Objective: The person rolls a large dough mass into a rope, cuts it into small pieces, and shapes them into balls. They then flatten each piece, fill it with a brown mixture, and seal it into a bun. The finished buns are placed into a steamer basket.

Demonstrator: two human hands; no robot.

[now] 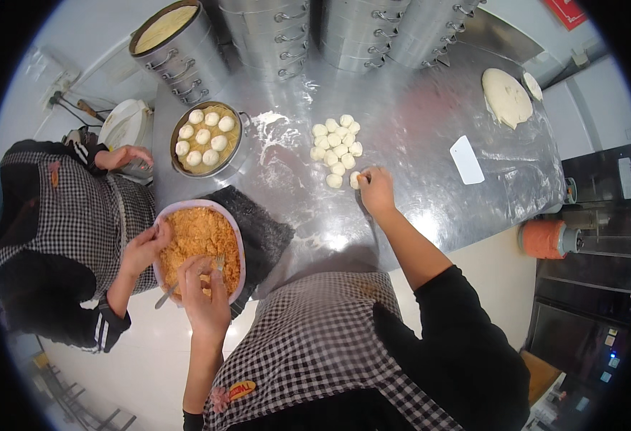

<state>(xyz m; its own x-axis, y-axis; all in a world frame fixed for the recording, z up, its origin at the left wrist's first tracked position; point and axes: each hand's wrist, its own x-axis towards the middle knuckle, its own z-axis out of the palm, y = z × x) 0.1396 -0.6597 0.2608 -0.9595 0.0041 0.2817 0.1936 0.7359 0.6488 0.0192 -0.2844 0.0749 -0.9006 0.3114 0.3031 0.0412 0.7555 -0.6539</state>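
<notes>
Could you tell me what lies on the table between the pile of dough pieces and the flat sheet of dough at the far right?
In the head view, a white scraper lies between the dough pieces and the dough sheet; otherwise bare steel.

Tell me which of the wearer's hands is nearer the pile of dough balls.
Right. The right hand touches a ball at the edge of the dough balls; the left hand is over the bowl of filling.

The shiny metal bench point(416, 122) holds dough balls point(337, 147), a steamer tray point(207, 140), flat dough point(506, 97), a white scraper point(467, 159) and a filling bowl point(200, 248).
</notes>
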